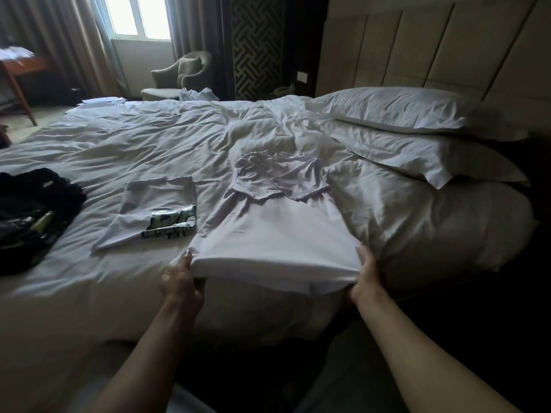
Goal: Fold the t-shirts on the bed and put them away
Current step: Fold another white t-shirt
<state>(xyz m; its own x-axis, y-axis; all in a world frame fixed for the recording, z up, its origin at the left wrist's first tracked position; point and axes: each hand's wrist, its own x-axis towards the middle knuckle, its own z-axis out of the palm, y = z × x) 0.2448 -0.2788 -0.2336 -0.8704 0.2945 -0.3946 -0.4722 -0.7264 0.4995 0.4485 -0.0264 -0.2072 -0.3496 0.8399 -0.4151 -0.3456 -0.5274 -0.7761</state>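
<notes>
A white t-shirt (274,222) lies flat on the bed (119,150). The left hand (182,278) and the right hand (365,274) each pinch a bottom corner of it. A folded t-shirt (152,210) lies just beside it.

Bed (104,162) bears t-shirts (268,225), pillows (396,111), dark clothes (32,210).

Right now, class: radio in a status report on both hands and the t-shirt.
Left hand and right hand grip hem corners. White t-shirt flat, sleeves folded in. Printed t-shirt lies folded alongside, apart.
</notes>
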